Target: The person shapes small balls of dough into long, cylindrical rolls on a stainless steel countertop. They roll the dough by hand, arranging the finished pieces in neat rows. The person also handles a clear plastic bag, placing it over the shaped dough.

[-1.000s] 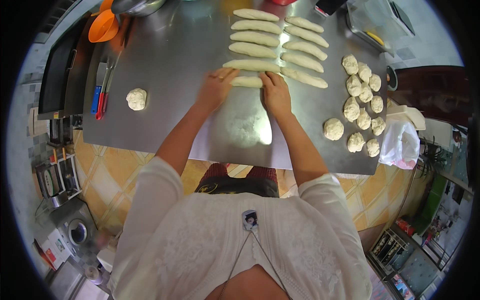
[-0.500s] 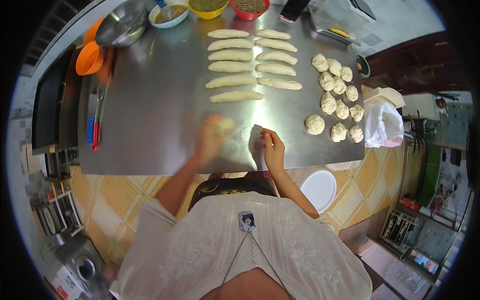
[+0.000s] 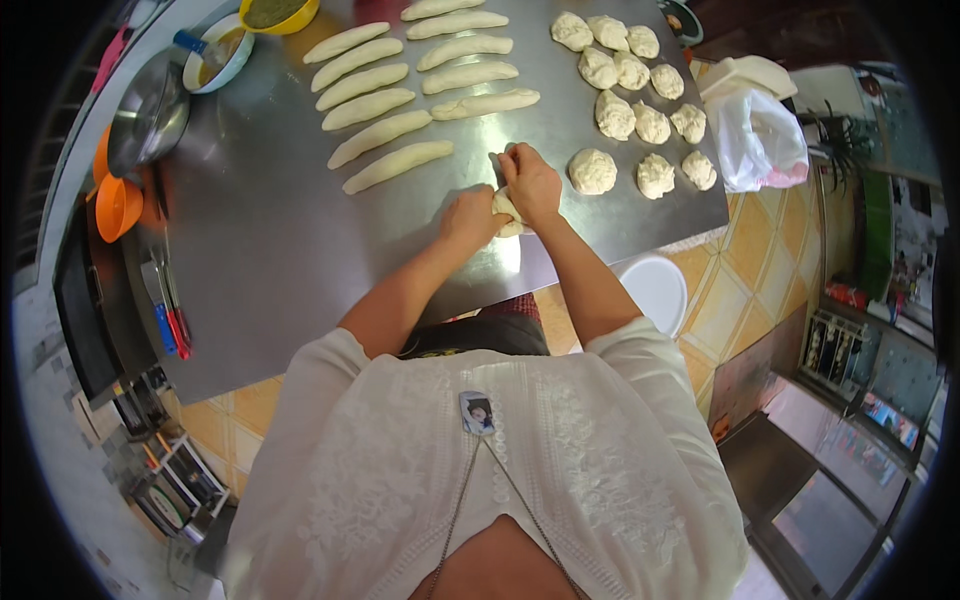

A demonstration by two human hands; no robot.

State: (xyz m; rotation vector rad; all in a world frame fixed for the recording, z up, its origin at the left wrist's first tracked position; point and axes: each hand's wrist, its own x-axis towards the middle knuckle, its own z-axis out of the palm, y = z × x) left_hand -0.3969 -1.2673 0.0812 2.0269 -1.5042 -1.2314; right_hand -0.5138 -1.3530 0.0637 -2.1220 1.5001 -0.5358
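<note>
My left hand (image 3: pixel 470 218) and my right hand (image 3: pixel 532 188) grip a piece of dough (image 3: pixel 507 215) against the steel table (image 3: pixel 260 280) near its front edge, fingers curled round it and partly hiding it. Long pale dough rolls (image 3: pixel 398 160) lie in two columns behind my hands, several in each. To the right, several rough dough balls (image 3: pixel 593 171) are spread in loose rows.
At the left are a steel bowl (image 3: pixel 150 115), orange bowls (image 3: pixel 121 208), a blue bowl with a brush (image 3: pixel 213 75), utensils (image 3: pixel 170 328) and a dark tray (image 3: pixel 75 295). A yellow bowl (image 3: pixel 285 15) stands behind. A white bag (image 3: pixel 760 150) hangs right; a white tub (image 3: pixel 655 292) is below.
My hands have left the newest roll. The lone dough ball from the left was carried over by my left hand and is now between both hands. The view has swung rightward.
</note>
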